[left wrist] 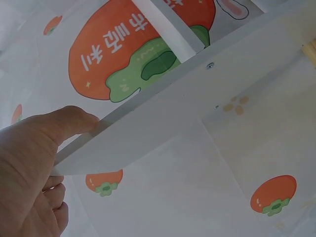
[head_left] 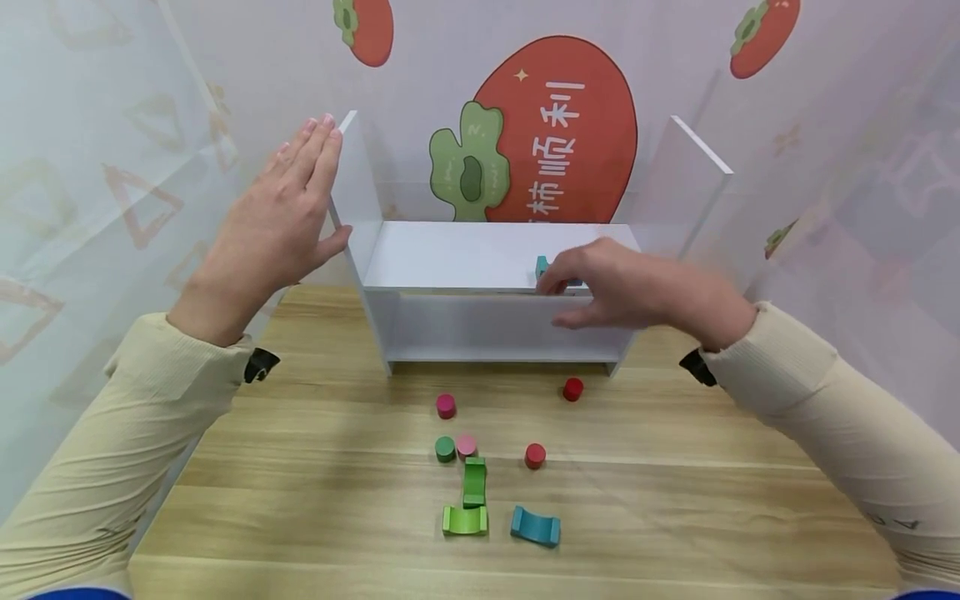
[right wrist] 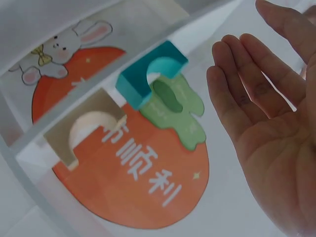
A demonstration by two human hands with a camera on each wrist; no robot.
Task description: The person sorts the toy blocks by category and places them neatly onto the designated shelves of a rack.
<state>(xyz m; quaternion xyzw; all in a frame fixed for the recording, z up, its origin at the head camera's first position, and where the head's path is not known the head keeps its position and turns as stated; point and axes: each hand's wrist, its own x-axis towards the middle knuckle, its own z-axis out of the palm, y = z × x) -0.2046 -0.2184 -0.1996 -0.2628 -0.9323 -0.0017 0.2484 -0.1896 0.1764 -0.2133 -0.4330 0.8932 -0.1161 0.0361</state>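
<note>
Standing near the front edge of a white shelf's upper board [head_left: 457, 250], a teal arch block [right wrist: 136, 81] was partly hidden in the head view by the right hand [head_left: 618, 283]. Its long axis was laid left to right, in line with the board's edge, and its curved hollow was turned upward. A tan arch block [right wrist: 91, 106] was seen beside it to the right in the right wrist view, set apart by a small gap, aligned the same way and likewise turned hollow side up.

Nothing was grasped by the right hand; in the right wrist view its extended fingers were held clear of both blocks. The left side panel [head_left: 356, 196] was gripped near its upper front corner by the left hand [head_left: 285, 208], the thumb laid across the front edge.

On the wooden table [head_left: 330, 483], a lime arch block [head_left: 465, 522] was placed lengthwise left to right, while a green arch block [head_left: 474, 483] just beyond it was pointed toward the shelf. A blue arch block [head_left: 536, 528] was set aslant, its right end nearer the person. A magenta cylinder [head_left: 446, 406], a green cylinder [head_left: 445, 449], a pink cylinder [head_left: 467, 445] and two red cylinders [head_left: 535, 456] were scattered between those blocks and the shelf.
</note>
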